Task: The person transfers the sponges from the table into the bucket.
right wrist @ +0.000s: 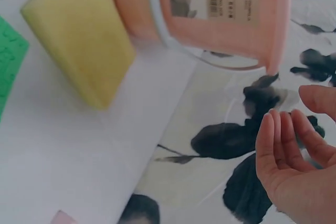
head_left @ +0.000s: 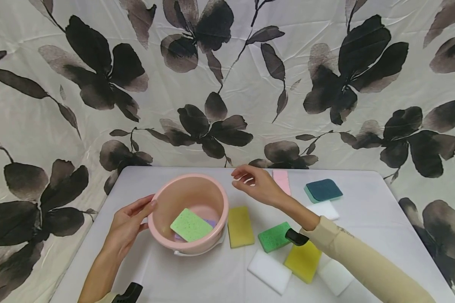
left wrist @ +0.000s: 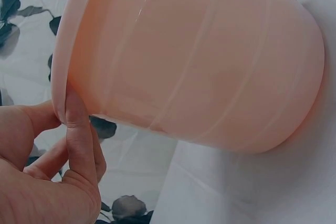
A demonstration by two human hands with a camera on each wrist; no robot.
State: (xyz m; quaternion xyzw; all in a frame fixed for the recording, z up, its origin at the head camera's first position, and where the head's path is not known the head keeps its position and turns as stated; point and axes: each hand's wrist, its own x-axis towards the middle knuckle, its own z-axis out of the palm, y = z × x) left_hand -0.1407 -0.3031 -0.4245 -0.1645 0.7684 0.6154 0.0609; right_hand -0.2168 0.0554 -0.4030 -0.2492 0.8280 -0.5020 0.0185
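Bucket (head_left: 188, 210), pink plastic, sits on table (head_left: 144, 269) w/ white cloth, a bit left of centre. Inside it: light green sponge (head_left: 191, 226) lying tilted, w/ smthg pale purple (head_left: 211, 222) under it, too hidden to tell what.

Left hand (head_left: 127, 225) at bucket's 9 o'clock side; thumb tip on the rim, fingers straight & relaxed along the outer wall, touching not curled round. Left wrist view confirms: thumb pressed against rim edge, rest of fingers behind the wall.

Right hand (head_left: 255, 183) hovers above table at approx 2 o'clock from bucket, just off the rim, holding nothing; fingers loosely bent, palm down. Right wrist view shows fingers together, lightly curved, thumb apart, empty.

Other sponges on table, all to the right of bucket:
- yellow sponge (head_left: 240, 226) at 3 o'clock, just beside bucket wall
- green sponge (head_left: 274, 237) next, near right forearm
- white sponge (head_left: 269, 271) at approx 5 o'clock
- yellow-green sponge (head_left: 303, 261) right beside it, partly under the sleeve
- another white one (head_left: 335, 277) further right, near front edge
- pink sponge (head_left: 282, 181) behind right hand, partly hidden
- teal sponge (head_left: 323, 190) at far right, w/ a white pad (head_left: 325, 209) just in front of it

Backdrop: pale cloth (head_left: 227, 84) w/ dark flower print behind & beside table.
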